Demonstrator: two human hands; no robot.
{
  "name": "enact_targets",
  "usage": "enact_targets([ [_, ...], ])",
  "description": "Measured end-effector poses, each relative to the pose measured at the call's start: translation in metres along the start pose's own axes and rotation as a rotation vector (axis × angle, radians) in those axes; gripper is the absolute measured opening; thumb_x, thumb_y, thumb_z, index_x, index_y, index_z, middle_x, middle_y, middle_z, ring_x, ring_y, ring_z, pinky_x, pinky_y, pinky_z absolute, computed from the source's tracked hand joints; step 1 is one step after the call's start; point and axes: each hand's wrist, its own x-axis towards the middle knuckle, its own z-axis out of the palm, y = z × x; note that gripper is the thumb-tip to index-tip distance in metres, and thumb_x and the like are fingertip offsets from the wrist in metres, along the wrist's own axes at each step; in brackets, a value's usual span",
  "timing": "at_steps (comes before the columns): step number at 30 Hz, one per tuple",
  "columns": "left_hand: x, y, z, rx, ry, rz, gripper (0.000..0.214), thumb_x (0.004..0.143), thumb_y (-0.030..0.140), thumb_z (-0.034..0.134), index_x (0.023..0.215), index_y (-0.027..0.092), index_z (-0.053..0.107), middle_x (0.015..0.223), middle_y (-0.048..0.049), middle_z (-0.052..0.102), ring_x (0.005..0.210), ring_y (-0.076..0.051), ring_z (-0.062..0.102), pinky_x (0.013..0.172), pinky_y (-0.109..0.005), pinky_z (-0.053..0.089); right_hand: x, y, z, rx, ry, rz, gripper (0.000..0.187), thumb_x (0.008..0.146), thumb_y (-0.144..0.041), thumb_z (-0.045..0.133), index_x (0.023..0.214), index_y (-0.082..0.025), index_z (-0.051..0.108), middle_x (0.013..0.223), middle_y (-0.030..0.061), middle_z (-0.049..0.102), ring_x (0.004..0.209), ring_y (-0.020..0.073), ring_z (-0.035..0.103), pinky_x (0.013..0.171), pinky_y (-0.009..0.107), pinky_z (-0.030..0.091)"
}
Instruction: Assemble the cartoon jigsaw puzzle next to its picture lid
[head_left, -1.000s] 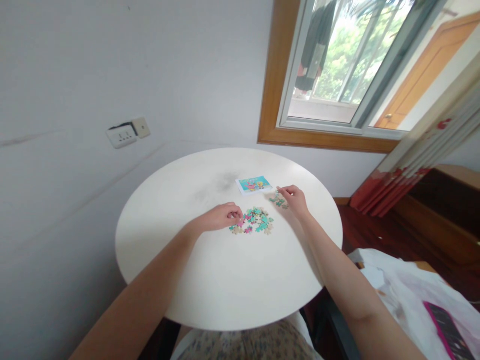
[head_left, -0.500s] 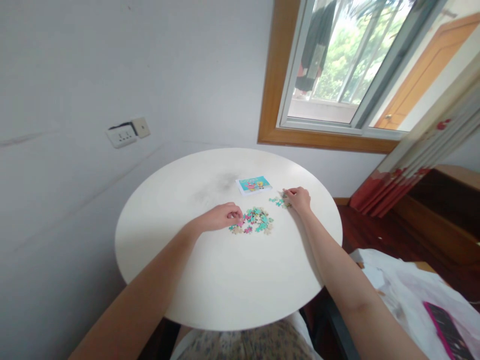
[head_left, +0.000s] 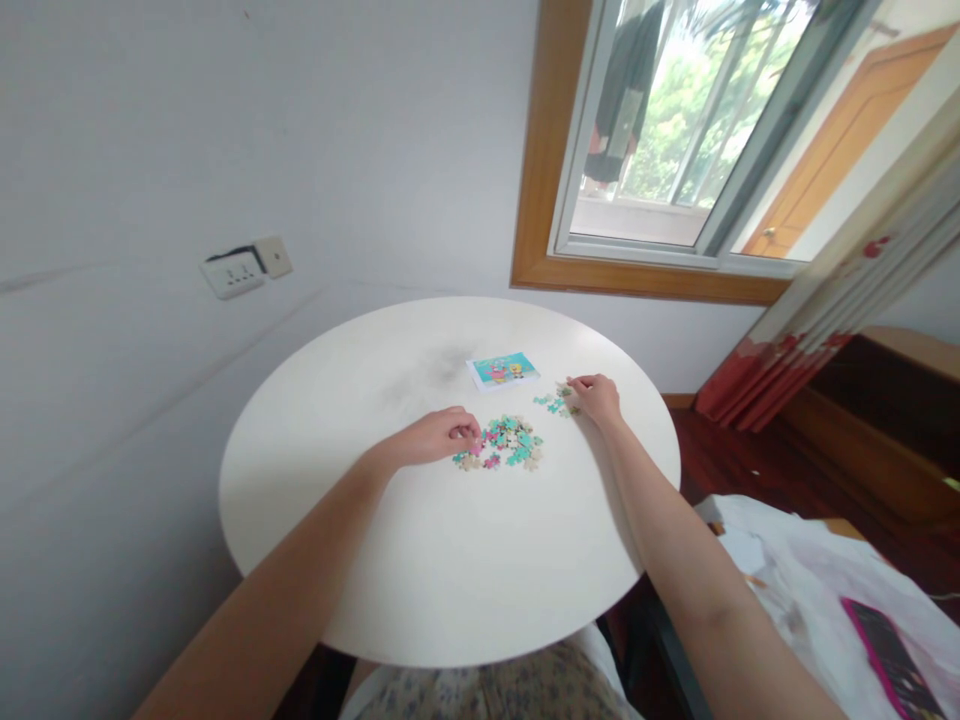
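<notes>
My left hand (head_left: 448, 436) is closed in a pinch at the left edge of a loose heap of jigsaw puzzle pieces (head_left: 517, 440). A pink puzzle piece (head_left: 477, 449) shows at its fingertips. The heap mixes teal, pink and beige pieces lying flat and overlapping. Farther right, my right hand (head_left: 598, 399) has its fingertips pressed together over a smaller group of puzzle pieces (head_left: 554, 404); what they pinch is too small to make out, and the hand covers part of that group. Behind both groups lies a teal picture card (head_left: 503, 370) with cartoon figures.
Everything rests on a round white table (head_left: 360, 380) close to a wall with a socket (head_left: 234, 274). A wood-framed window (head_left: 660, 270) is behind it. At the lower right, white plastic sheeting (head_left: 795, 580) carries a pink-edged phone (head_left: 889, 655).
The whole view has shifted slightly, so the table and hands appear a little farther left. Both hands keep nearly the same pose beside the pieces.
</notes>
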Motion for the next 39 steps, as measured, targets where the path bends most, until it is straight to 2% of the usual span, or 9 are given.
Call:
enact_targets([
  [4,0.0,0.001,0.0,0.004,-0.003,-0.01,0.037,0.083,0.052,0.052,0.093,0.019,0.064,0.095,-0.0052,0.06,0.083,-0.017,0.057,0.077,-0.025,0.044,-0.003,0.0,-0.006,-0.014,-0.055,-0.064,0.027,0.08,-0.036,0.056,0.094,-0.025,0.076,0.089,0.0059,0.072,0.079,0.0184,0.061,0.068,0.027,0.042],
  [8,0.001,-0.001,0.001,0.003,-0.005,-0.008,0.036,0.083,0.051,0.051,0.093,0.019,0.063,0.095,-0.0051,0.06,0.084,-0.018,0.057,0.078,-0.026,0.044,-0.007,0.0,-0.01,-0.066,-0.111,-0.152,0.029,0.079,-0.026,0.054,0.099,-0.027,0.075,0.093,0.0053,0.069,0.08,0.0164,0.059,0.07,0.025,0.041],
  [13,0.001,-0.001,0.001,-0.001,-0.005,-0.011,0.034,0.084,0.049,0.052,0.094,0.019,0.063,0.095,-0.0052,0.06,0.085,-0.018,0.057,0.078,-0.026,0.044,-0.008,-0.002,-0.011,-0.106,-0.13,-0.167,0.029,0.079,-0.027,0.055,0.101,-0.031,0.074,0.096,0.0051,0.067,0.085,0.0174,0.057,0.073,0.026,0.04],
  [28,0.0,0.003,0.0,-0.014,0.01,-0.027,0.039,0.081,0.055,0.052,0.092,0.019,0.063,0.093,-0.0051,0.06,0.083,-0.018,0.056,0.076,-0.026,0.044,-0.012,-0.01,-0.009,-0.104,-0.12,-0.201,0.024,0.079,-0.034,0.058,0.097,-0.031,0.074,0.094,0.0051,0.066,0.088,0.0191,0.055,0.076,0.029,0.038],
  [34,0.0,0.003,0.0,-0.019,-0.003,-0.036,0.037,0.082,0.052,0.052,0.093,0.018,0.063,0.094,-0.0052,0.06,0.083,-0.018,0.057,0.076,-0.027,0.044,-0.011,-0.009,-0.007,-0.097,-0.127,-0.189,0.025,0.08,-0.034,0.058,0.098,-0.031,0.074,0.094,0.0052,0.065,0.085,0.0182,0.056,0.075,0.029,0.039],
  [37,0.0,0.001,0.001,-0.026,-0.002,-0.033,0.036,0.083,0.052,0.052,0.092,0.018,0.063,0.095,-0.0053,0.06,0.084,-0.018,0.057,0.077,-0.026,0.045,-0.011,-0.01,-0.01,-0.065,-0.097,-0.232,0.024,0.081,-0.031,0.057,0.098,-0.028,0.074,0.094,0.0061,0.065,0.085,0.0182,0.056,0.077,0.029,0.04],
  [39,0.0,0.001,0.001,-0.034,0.0,-0.025,0.036,0.083,0.052,0.052,0.092,0.019,0.063,0.094,-0.0052,0.06,0.084,-0.018,0.057,0.077,-0.026,0.045,-0.014,-0.013,-0.014,-0.005,-0.071,-0.318,0.024,0.082,-0.028,0.056,0.098,-0.026,0.074,0.092,0.0064,0.065,0.086,0.018,0.057,0.081,0.03,0.041],
])
